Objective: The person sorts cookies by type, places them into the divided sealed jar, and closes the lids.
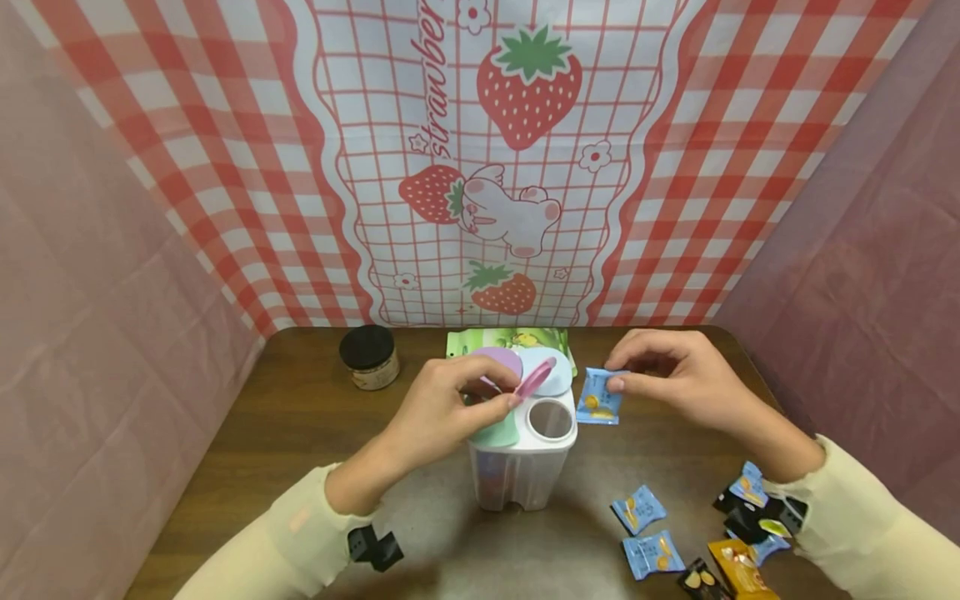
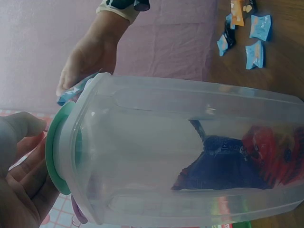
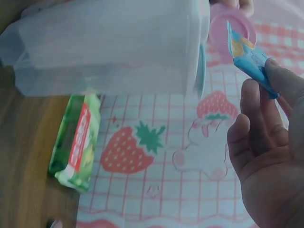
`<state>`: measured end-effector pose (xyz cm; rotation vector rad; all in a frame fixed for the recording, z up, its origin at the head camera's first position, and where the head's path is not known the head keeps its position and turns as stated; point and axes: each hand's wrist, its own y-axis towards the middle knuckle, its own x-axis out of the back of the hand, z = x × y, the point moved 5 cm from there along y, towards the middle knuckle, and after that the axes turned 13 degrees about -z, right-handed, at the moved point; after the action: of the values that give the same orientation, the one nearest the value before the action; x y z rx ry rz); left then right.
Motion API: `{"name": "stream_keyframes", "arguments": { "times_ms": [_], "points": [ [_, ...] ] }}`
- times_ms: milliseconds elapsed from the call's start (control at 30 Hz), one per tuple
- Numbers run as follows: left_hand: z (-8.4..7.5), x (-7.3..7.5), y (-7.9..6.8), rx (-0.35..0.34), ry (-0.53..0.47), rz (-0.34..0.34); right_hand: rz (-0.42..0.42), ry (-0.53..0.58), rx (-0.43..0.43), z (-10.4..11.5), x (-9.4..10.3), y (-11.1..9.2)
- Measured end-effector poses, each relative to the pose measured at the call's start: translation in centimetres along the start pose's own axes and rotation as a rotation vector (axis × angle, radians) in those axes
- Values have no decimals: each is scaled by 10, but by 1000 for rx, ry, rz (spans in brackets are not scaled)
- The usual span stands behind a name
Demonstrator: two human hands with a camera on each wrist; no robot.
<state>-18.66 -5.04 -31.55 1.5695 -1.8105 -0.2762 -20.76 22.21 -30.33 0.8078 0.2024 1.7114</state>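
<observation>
A clear plastic container (image 1: 519,483) with a white top stands mid-table. Purple (image 1: 501,360), light blue (image 1: 551,377) and green (image 1: 497,433) lids sit on its top, and the front-right round hole (image 1: 551,420) is uncovered. My left hand (image 1: 442,402) pinches a pink lid (image 1: 536,378) tilted up above that hole. To the right of the container, my right hand (image 1: 678,372) pinches a small blue snack packet (image 1: 598,397) between thumb and fingers. In the left wrist view, a dark blue packet (image 2: 221,164) and a red packet (image 2: 273,154) show through the container's wall.
Two blue packets (image 1: 639,510) lie right of the container. Farther right is a pile with black packets (image 1: 750,518) and an orange packet (image 1: 741,568). A black-lidded jar (image 1: 369,358) stands at the back left. Behind the container lies a green bag (image 1: 468,340).
</observation>
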Motion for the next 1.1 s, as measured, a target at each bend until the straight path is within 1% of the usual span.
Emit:
{"name": "stream_keyframes", "arguments": {
  "times_ms": [200, 400, 467, 633, 767, 967, 1067, 1100],
  "points": [
    [0, 0, 0, 2, 4, -2, 12, 61, 33, 13, -17, 6],
    [1, 0, 1, -1, -1, -5, -14, 136, 47, 14, -27, 11],
    [1, 0, 1, -1, -2, -4, -17, 157, 40, 13, -31, 11],
    [1, 0, 1, 6, -3, -2, -6, 137, 7, 9, -39, 10],
    [2, 0, 0, 11, -5, 1, 6, 125, 14, 5, -43, 8],
    [1, 1, -1, 12, -11, 2, 37, 104, 44, 3, -48, 5],
    [1, 1, -1, 9, -18, 2, 47, 104, 82, 3, -50, 4],
    [1, 1, -1, 8, -19, 1, 51, 104, 106, 3, -51, 4]
  ]
}}
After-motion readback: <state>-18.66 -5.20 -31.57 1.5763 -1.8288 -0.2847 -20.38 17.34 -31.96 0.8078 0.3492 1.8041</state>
